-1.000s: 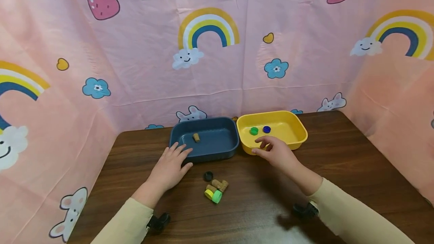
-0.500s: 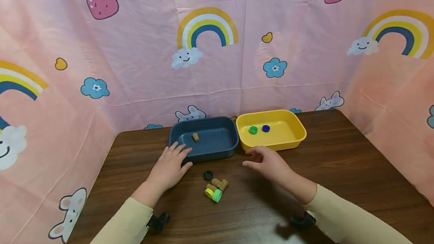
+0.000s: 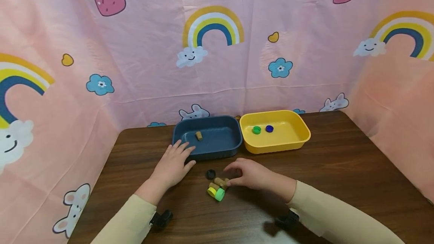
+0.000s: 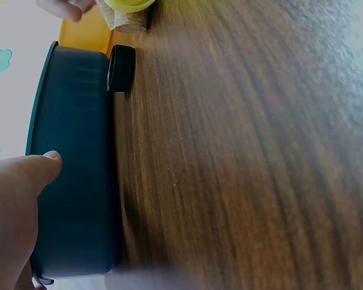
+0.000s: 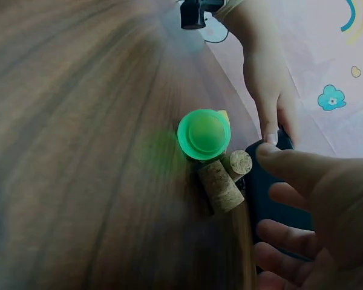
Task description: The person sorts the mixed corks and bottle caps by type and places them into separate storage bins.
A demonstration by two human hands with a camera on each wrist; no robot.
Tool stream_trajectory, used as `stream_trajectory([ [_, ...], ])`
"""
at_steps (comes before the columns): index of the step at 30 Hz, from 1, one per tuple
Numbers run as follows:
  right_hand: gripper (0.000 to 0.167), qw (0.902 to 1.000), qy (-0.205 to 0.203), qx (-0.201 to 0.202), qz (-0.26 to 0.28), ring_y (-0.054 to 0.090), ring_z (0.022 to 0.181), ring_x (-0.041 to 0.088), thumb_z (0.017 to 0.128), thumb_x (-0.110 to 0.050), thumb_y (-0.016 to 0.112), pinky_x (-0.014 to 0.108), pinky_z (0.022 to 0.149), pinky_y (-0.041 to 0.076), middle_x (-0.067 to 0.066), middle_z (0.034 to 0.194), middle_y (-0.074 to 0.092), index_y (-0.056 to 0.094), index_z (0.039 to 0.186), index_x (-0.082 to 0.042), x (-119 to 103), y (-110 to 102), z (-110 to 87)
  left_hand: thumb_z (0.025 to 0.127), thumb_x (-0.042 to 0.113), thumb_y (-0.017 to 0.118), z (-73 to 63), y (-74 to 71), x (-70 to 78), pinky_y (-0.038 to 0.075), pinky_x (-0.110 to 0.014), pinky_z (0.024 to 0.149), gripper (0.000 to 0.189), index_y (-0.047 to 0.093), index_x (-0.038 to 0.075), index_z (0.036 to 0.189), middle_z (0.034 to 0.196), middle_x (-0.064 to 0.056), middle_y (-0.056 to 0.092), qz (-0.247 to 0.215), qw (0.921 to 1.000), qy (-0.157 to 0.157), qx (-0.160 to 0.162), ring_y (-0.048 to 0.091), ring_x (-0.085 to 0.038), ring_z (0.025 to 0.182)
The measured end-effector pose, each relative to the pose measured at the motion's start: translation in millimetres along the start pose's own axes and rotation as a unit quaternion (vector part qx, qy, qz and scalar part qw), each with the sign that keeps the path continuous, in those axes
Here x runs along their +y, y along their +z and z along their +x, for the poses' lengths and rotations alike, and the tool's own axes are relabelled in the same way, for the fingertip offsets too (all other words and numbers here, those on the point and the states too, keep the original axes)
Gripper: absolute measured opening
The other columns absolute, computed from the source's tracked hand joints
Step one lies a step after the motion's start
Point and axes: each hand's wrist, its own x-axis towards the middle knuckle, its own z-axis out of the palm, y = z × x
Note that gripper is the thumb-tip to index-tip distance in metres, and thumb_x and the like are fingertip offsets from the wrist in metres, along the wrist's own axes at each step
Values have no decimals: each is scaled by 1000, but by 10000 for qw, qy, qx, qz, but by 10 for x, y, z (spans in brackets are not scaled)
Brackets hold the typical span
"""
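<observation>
My left hand (image 3: 171, 166) rests with spread fingers at the near left rim of a dark blue tray (image 3: 220, 138), which holds one cork (image 3: 199, 136). Over the small pile on the table, my right hand (image 3: 252, 174) hangs with thumb and fingers apart around nothing. Its thumb tip overlaps the right-hand cork in the head view; the right wrist view shows a gap from the upright cork (image 5: 221, 186). Several corks (image 3: 219, 182) lie against a yellow bottle cap (image 3: 211, 192) and a light green bottle cap (image 3: 220, 194). A black cap (image 3: 211, 174) sits just behind them.
To the right of the blue tray, nearly touching it, stands a yellow tray (image 3: 293, 131) with a green cap (image 3: 256, 130) and a dark blue cap (image 3: 269, 128) inside. A pink printed cloth (image 3: 152, 48) hangs behind the wooden table (image 3: 325, 172).
My right hand has come from the yellow tray's front edge, moving left and toward me, to the pile of corks and caps. The left hand stays at the blue tray.
</observation>
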Motion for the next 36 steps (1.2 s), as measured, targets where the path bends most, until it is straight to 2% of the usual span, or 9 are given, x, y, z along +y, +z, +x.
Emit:
stream_trajectory([
  [8, 41, 9971, -250, -670, -249, 53, 90, 9, 87, -40, 76, 27, 79, 49, -6, 103, 61, 71, 123, -21, -33, -20, 252, 100, 42, 57, 6, -7, -5, 13, -57, 120, 57, 46, 16, 150, 156, -12, 38, -7, 10000, -30, -34, 20, -36, 149],
  [16, 37, 9921, -140, -1217, -256, 51, 83, 8, 87, -38, 77, 25, 71, 46, -6, 96, 58, 71, 121, -24, -54, -21, 365, 100, 40, 59, -7, -36, 12, 13, -57, 120, 56, 47, 16, 149, 156, -13, 38, -68, 10000, -18, -29, 20, -36, 149],
  [26, 35, 9904, -236, -1343, -231, 51, 84, 8, 88, -36, 77, 25, 71, 45, -6, 96, 58, 71, 120, -24, -20, -18, 387, 100, 42, 58, -3, -20, 6, 15, -57, 120, 56, 47, 17, 149, 155, -12, 39, 36, 10000, 25, 43, 22, -36, 148],
  [36, 32, 9928, -224, -1170, -97, 53, 88, 11, 87, -37, 78, 26, 73, 47, -6, 98, 58, 71, 117, -27, 8, -33, 370, 100, 42, 58, -1, -12, 1, 16, -58, 119, 56, 47, 17, 149, 155, -12, 39, 1, 10000, 21, 74, 21, -36, 149],
])
